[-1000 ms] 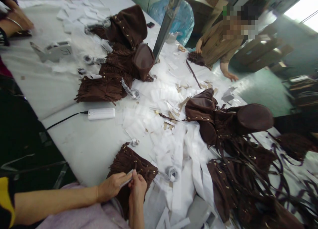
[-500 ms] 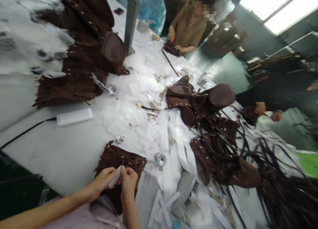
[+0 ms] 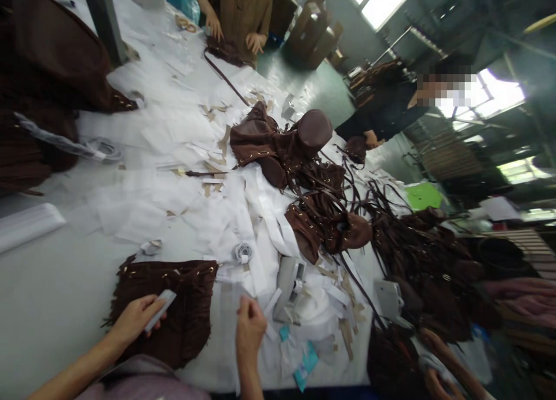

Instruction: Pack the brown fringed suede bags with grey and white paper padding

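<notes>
My left hand (image 3: 139, 316) grips a small flat grey-white strip (image 3: 161, 308) between thumb and fingers, above a dark brown fringed bag (image 3: 191, 307). The bag lies flat in front of me, with gold eyelets along its upper edge. To the right of the bag, my right hand (image 3: 251, 320) is raised over white wrapping, fingers curled together; whether anything is in them is hidden. A coiled grey-white strap (image 3: 242, 252) lies beyond that hand, and a crumpled wrapped piece (image 3: 150, 248) sits by the bag's top left corner.
Foam sheets (image 3: 182, 226) cover the table's middle. More brown bags (image 3: 278, 151) with long straps lie beyond, and others pile up at left. A tape dispenser (image 3: 289, 290) stands to the right. Two co-workers are across the table; another person's hands (image 3: 438, 359) show at lower right.
My hands have parted: the left keeps the grey-white strip, while the right has moved away to the right of the bag. The view has swung right.
</notes>
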